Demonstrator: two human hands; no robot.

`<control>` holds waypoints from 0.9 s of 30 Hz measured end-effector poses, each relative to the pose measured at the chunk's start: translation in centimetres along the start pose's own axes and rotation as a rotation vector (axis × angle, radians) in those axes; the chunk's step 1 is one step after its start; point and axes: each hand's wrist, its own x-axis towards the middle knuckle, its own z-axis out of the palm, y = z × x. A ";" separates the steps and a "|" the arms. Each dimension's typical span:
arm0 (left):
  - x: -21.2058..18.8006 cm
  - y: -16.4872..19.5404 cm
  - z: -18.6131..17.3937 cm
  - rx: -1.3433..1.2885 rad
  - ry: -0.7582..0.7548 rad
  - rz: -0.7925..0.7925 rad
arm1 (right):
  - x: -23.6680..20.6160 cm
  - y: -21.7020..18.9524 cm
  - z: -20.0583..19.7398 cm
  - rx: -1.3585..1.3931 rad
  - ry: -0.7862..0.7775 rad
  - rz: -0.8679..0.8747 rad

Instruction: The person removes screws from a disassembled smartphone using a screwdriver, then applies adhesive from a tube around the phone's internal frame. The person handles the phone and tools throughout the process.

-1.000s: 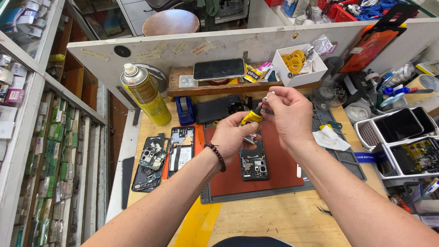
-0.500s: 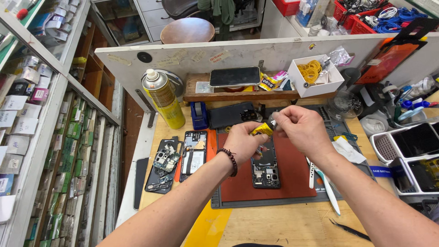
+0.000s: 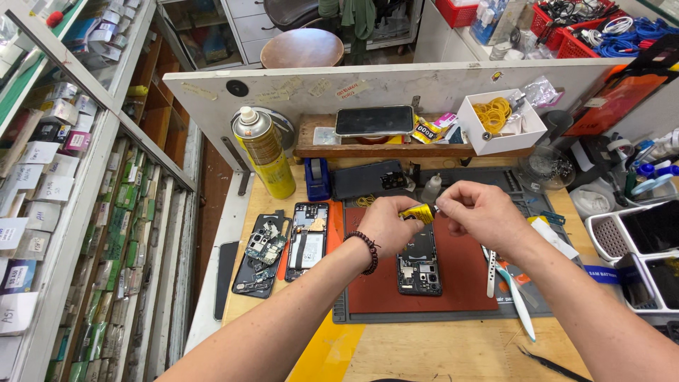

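Note:
My left hand (image 3: 389, 225) grips a small yellow glue tube (image 3: 419, 211) above the red work mat (image 3: 463, 277). My right hand (image 3: 479, 210) pinches the tube's tip end, fingers closed on its cap or nozzle; which one I cannot tell. Directly below the hands lies an opened black phone (image 3: 419, 262) with its back off, its inner parts showing. A beaded bracelet (image 3: 366, 252) circles my left wrist.
Two more opened phones (image 3: 286, 244) lie left of the mat. A yellow spray can (image 3: 264, 152) stands at the back left. A white box of rubber bands (image 3: 499, 120), a phone on a wooden shelf (image 3: 374, 120), tweezers and a white pry tool (image 3: 508, 283) lie around. Plastic bins (image 3: 640, 247) sit right.
The hands stay together on the yellow tube over the opened phone; they have shifted a little in view as my head moved. The grip looks the same.

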 end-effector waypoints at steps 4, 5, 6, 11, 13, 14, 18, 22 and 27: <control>-0.3 0.7 0.4 0.098 0.015 -0.002 | -0.3 0.0 0.4 -0.088 0.061 0.108; -0.3 0.8 0.3 0.110 0.012 0.002 | -0.3 0.0 0.5 -0.056 0.063 0.141; -0.3 0.8 0.3 0.121 0.006 0.002 | -0.5 0.2 0.6 -0.019 0.041 0.117; -0.2 0.4 0.4 0.188 0.019 0.066 | -1.2 0.9 0.4 -0.117 0.054 0.059; -0.1 0.3 0.9 0.200 0.049 0.120 | -1.3 1.1 0.7 -0.040 0.089 0.127; 0.0 0.2 0.9 0.202 0.039 0.100 | -1.4 1.2 0.8 -0.003 0.106 0.163; 0.1 -0.5 0.6 0.219 0.010 0.094 | -1.7 1.4 0.9 0.039 0.037 0.065; -0.2 -1.5 1.3 0.235 0.028 0.108 | -2.2 2.4 1.7 -0.112 0.078 0.146; 0.9 -2.6 1.8 0.234 -0.001 0.129 | -1.8 6.7 0.8 0.212 0.174 0.408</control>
